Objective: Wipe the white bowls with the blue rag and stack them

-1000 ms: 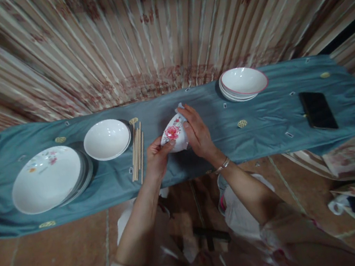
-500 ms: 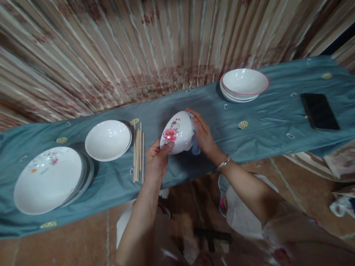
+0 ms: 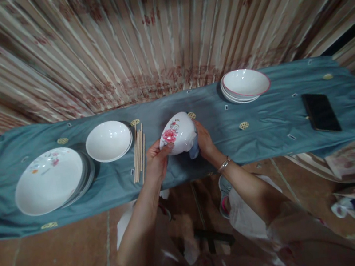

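Teal tablecloth (image 3: 278, 128), floral bowl (image 3: 180, 132) tipped on its side, cloth now down low

So the bowl's up over the middle of the table, pleated curtain (image 3: 100, 51) behind. Left hand (image 3: 157, 161) has it pinched at the near-left edge, thumb on the outside by the pink flower. Right hand (image 3: 204, 140) was up over the far side a second ago; now it's dropped to the right end, pressing a bunched blue cloth (image 3: 194, 150) there. Its fingers are partly tucked behind, so can't tell how tight. More of the outer wall shows too. Probably means the cloth is working the outside near the base. Wooden chopsticks (image 3: 138, 155) and pink-rimmed bowls (image 3: 245, 82) haven't really budged on either side.
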### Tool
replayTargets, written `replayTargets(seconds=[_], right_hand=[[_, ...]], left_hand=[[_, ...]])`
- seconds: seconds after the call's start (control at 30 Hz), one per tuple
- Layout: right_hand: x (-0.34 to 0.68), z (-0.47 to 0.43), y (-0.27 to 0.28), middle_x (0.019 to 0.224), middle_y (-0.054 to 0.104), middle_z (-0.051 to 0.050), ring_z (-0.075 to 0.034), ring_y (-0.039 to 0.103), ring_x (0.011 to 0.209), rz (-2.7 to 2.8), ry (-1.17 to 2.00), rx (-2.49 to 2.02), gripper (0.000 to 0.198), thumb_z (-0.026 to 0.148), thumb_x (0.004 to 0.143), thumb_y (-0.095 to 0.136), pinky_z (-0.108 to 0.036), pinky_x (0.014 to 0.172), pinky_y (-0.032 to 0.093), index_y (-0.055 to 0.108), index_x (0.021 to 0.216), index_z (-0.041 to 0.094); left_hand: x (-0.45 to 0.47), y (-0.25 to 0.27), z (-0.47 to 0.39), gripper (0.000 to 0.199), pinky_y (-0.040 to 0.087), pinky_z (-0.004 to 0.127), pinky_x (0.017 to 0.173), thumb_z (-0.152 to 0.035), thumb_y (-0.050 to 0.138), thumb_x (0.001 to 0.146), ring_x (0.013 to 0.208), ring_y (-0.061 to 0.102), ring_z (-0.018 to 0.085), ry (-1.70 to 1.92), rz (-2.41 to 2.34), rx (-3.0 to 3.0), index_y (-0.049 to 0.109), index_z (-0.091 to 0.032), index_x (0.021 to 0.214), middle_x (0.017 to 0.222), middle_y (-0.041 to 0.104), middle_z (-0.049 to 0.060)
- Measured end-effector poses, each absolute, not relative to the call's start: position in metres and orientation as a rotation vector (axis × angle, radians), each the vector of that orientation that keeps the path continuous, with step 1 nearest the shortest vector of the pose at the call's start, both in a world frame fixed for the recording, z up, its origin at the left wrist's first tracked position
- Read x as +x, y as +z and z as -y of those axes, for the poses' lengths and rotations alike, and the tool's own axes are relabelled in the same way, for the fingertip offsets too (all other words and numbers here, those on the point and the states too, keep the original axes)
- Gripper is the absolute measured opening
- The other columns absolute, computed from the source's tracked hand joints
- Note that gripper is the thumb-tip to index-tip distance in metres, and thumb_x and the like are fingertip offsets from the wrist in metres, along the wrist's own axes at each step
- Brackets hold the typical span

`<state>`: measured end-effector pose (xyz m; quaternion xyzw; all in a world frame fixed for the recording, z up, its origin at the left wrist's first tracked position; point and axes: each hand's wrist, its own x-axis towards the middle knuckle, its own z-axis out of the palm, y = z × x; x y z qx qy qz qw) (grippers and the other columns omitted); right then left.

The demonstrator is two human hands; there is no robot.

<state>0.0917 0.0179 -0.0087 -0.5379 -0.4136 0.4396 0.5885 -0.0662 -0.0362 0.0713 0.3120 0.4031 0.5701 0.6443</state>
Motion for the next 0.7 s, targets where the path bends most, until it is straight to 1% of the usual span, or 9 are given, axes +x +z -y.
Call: replayTargets(seconds=[0.13, 0.27, 0.37, 0.5, 0.63, 0.7], right_hand=[[0.098, -0.018, -0.002, 0.133, 0.071, -0.011, -0.023, 0.063, 0.128, 1.033, 0.975, -1.262, 0.045, 0.047, 0.098, 0.039, -0.046, 0.118, 0.044, 0.069, 0.120, 0.022], [0.105, -0.015, 0.012, 0.144, 0.064, -0.009, -0.022, 0.056, 0.137, 1.162, 0.927, -1.216, 0.047, 0.050, 0.100, 0.041, -0.046, 0.123, 0.038, 0.065, 0.130, 0.023], [0.106, -0.008, 0.023, 0.149, 0.060, -0.008, -0.022, 0.053, 0.141, 1.263, 0.857, -1.195, 0.050, 0.054, 0.101, 0.040, -0.046, 0.126, 0.034, 0.062, 0.136, 0.025], [0.101, 0.003, 0.034, 0.154, 0.055, -0.008, -0.022, 0.045, 0.148, 1.399, 0.717, -1.150, 0.056, 0.058, 0.103, 0.035, -0.048, 0.129, 0.028, 0.055, 0.145, 0.026], [0.095, 0.014, 0.042, 0.161, 0.047, -0.007, -0.023, 0.035, 0.155, 1.555, 0.568, -1.129, 0.057, 0.053, 0.106, 0.029, -0.052, 0.131, 0.021, 0.046, 0.153, 0.027], [0.093, 0.019, 0.046, 0.165, 0.041, -0.007, -0.024, 0.031, 0.157, 1.630, 0.525, -1.145, 0.057, 0.051, 0.106, 0.027, -0.054, 0.131, 0.021, 0.041, 0.156, 0.027]], left_hand=[[-0.064, 0.071, 0.037, 0.035, 0.053, 0.032, 0.081, -0.031, 0.096, 0.053, 0.075, 0.070, 0.019, 1.293, -0.924, 0.715, 0.082, -0.018, 0.083, 0.081, 0.079, 0.006], [-0.061, 0.071, 0.037, 0.034, 0.053, 0.033, 0.080, -0.030, 0.095, 0.052, 0.075, 0.070, 0.020, 1.287, -0.925, 0.727, 0.082, -0.019, 0.081, 0.078, 0.079, 0.005], [-0.060, 0.070, 0.036, 0.033, 0.053, 0.032, 0.078, -0.030, 0.096, 0.052, 0.073, 0.069, 0.018, 1.295, -0.924, 0.730, 0.082, -0.019, 0.079, 0.077, 0.078, 0.004], [-0.061, 0.069, 0.036, 0.032, 0.053, 0.031, 0.078, -0.029, 0.096, 0.051, 0.072, 0.068, 0.017, 1.295, -0.941, 0.721, 0.081, -0.019, 0.078, 0.078, 0.078, 0.003], [-0.061, 0.071, 0.037, 0.034, 0.053, 0.032, 0.080, -0.029, 0.095, 0.052, 0.073, 0.069, 0.018, 1.283, -0.945, 0.721, 0.080, -0.018, 0.080, 0.078, 0.078, 0.004], [-0.060, 0.072, 0.038, 0.035, 0.053, 0.031, 0.081, -0.029, 0.095, 0.052, 0.073, 0.069, 0.017, 1.281, -0.934, 0.716, 0.081, -0.017, 0.081, 0.077, 0.078, 0.004]])
